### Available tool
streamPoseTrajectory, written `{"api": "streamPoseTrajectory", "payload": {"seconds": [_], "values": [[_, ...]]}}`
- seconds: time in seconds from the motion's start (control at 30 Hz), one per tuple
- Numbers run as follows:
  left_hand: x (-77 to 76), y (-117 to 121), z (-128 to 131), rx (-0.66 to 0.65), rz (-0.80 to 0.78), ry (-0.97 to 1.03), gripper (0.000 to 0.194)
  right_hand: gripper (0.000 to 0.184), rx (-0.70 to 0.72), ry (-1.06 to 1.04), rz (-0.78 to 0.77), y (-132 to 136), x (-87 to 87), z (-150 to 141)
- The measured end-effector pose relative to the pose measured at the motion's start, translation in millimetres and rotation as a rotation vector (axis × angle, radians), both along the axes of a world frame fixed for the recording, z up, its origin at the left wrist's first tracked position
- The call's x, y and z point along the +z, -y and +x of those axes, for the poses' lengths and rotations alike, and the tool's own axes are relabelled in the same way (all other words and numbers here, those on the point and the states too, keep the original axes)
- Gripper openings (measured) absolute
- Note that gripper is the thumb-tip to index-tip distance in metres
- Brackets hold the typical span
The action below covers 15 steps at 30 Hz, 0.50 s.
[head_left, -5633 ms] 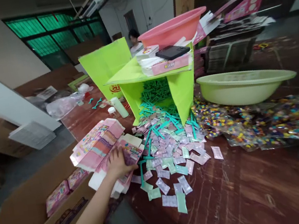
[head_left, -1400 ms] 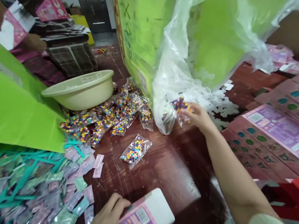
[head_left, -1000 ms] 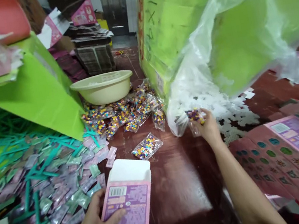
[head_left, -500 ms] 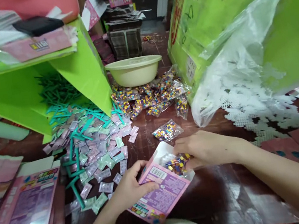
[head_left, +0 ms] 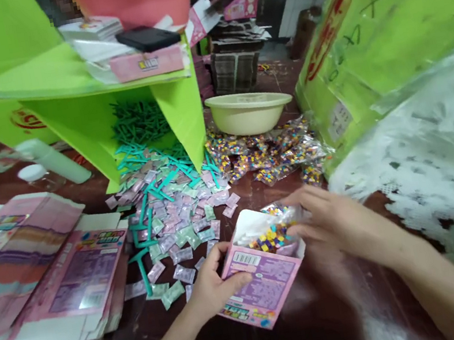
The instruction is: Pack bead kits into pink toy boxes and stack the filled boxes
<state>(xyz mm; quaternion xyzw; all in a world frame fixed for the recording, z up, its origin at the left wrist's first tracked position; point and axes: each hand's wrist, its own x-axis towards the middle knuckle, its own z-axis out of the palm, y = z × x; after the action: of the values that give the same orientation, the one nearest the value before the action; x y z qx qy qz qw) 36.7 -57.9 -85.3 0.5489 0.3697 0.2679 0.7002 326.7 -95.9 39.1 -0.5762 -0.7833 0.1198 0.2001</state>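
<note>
My left hand (head_left: pixel 218 280) is wrapped round the side of a pink and purple cardboard box (head_left: pixel 266 280), thumb on its printed front. The box is tilted, with its top flaps up. A clear bag of colourful beads (head_left: pixel 269 238) sticks out of the opening. My right hand (head_left: pixel 328 219) is at the box's right rim, slightly blurred, with its fingers and thumb on the clear plastic of the bag. Part of another bead bag shows behind the raised flap.
Small sachets (head_left: pixel 183 219) and teal plastic sticks (head_left: pixel 143 267) lie left of the box. Flattened boxes (head_left: pixel 74 279) are stacked further left. Several bead bags (head_left: pixel 259 155) lie before a cream basin (head_left: pixel 250 113). Green cartons (head_left: pixel 345 43) stand on both sides; white mesh pieces (head_left: pixel 420 218) lie right.
The view has swung left, so the surroundings sit further right. My right hand has drawn back a little from inside the box opening to its rim. My left hand keeps its hold on the box.
</note>
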Motion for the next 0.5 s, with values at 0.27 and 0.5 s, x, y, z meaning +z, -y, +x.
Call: {"api": "streamPoseTrajectory", "payload": {"seconds": [0.27,0.5], "values": [[-18.0,2.8,-18.2,0.201,-0.028,0.156,0.056,0.031,0.402,0.043,-0.052,-13.2,-4.6,-58.8],[-28.1,-2.4,-40.2,0.364,-0.104,0.135,0.052,0.026,-0.007,-0.006,-0.146,-140.3,-61.2,-66.7]]}}
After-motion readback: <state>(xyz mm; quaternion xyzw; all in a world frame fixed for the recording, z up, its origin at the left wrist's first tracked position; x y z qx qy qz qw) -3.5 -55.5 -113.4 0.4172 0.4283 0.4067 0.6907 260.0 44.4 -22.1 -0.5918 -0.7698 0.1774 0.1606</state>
